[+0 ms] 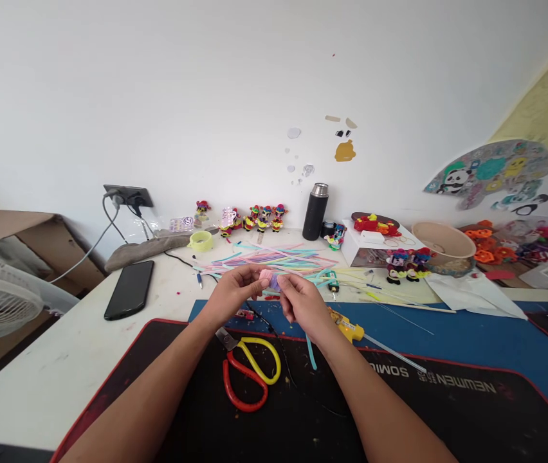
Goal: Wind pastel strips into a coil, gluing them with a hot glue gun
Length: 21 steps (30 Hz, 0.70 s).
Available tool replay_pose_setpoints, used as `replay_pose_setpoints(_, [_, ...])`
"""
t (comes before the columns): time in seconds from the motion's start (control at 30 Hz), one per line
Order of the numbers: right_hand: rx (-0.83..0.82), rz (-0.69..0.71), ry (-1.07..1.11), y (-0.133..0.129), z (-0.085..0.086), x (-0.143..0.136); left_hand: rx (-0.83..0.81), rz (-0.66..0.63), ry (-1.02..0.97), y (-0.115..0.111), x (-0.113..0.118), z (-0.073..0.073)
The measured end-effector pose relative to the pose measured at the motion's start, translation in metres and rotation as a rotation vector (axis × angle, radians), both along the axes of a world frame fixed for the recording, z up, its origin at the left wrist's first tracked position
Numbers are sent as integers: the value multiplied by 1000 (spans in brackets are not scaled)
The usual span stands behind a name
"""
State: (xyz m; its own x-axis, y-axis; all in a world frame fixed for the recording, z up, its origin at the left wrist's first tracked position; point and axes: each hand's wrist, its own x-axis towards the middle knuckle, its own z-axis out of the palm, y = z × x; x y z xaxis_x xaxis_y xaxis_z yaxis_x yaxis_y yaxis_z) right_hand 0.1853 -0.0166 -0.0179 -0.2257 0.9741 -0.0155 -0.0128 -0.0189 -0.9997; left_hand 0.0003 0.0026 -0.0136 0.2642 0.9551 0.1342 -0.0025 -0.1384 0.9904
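Note:
A small pink and purple piece (269,278), seemingly of pipe cleaner, is pinched between both hands over the mat. My left hand (238,289) grips its pink side with thumb and fingertips. On the purple side, my right hand (305,305) has its thumb and fingers closed. Below the right hand a light-blue pipe cleaner (311,354) sticks out; its upper end is hidden. Scissors (249,370) with one red and one yellow handle lie beneath the hands. A yellow glue gun (350,328) with a clear glue stick is partly hidden behind the right hand.
Pastel pipe cleaners (274,257) lie in a pile behind the hands. A black thermos (316,212) stands by the wall near several small figures (264,218). At left are a phone (130,289), tape roll (200,241) and fan (1,296); at right, a beige bowl (442,239).

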Motion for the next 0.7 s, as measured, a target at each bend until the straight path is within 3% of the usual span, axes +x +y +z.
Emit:
replay_pose_setpoints(0.3, [5,-7,0,1,-3,0,284,47,193,-1,-4,-6])
replay_pose_setpoints(0.7, [-18,24,-28,2,-5,0,291,46,200,3,-6,-12])
